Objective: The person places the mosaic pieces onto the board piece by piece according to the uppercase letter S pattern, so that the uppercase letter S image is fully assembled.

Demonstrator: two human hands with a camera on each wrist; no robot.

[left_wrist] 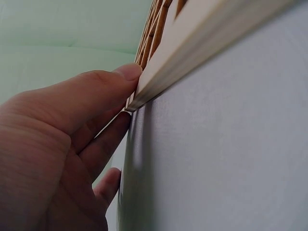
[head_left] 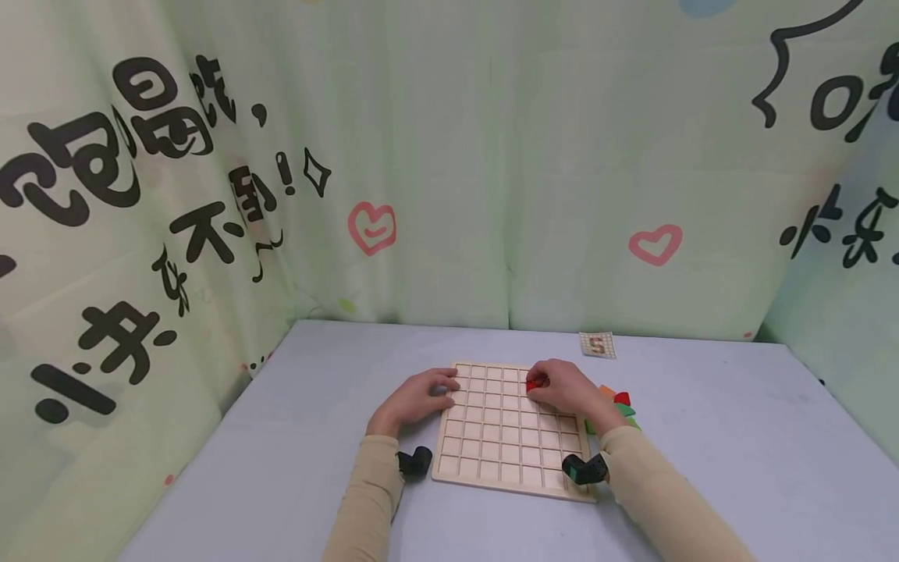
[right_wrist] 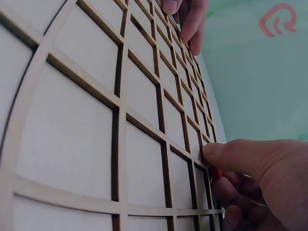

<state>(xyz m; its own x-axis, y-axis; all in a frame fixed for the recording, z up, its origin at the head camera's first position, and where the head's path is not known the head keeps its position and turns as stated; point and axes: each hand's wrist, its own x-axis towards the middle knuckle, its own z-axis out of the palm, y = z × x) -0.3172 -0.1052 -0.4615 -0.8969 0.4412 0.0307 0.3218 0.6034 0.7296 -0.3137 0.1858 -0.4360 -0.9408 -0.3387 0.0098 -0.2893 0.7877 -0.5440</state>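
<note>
A square wooden grid board [head_left: 492,451] with raised slats lies flat on the table. My left hand [head_left: 416,400] rests at its left edge; in the left wrist view the thumb [left_wrist: 129,72] touches the frame and the other fingers stay loosely extended. Near the board's far right part, my right hand [head_left: 565,388] pinches a small red block [head_left: 531,385] between thumb and fingers. In the right wrist view most of that red block [right_wrist: 216,172] is hidden by the fingers, and it sits right at the grid slats; whether it touches the cell floor I cannot tell.
Several coloured pieces, among them a red piece [head_left: 622,399] and a green piece [head_left: 623,410], lie right of the board, partly behind my right forearm. A small card with a grid pattern [head_left: 597,345] lies near the table's far edge. A printed curtain [head_left: 506,195] hangs behind.
</note>
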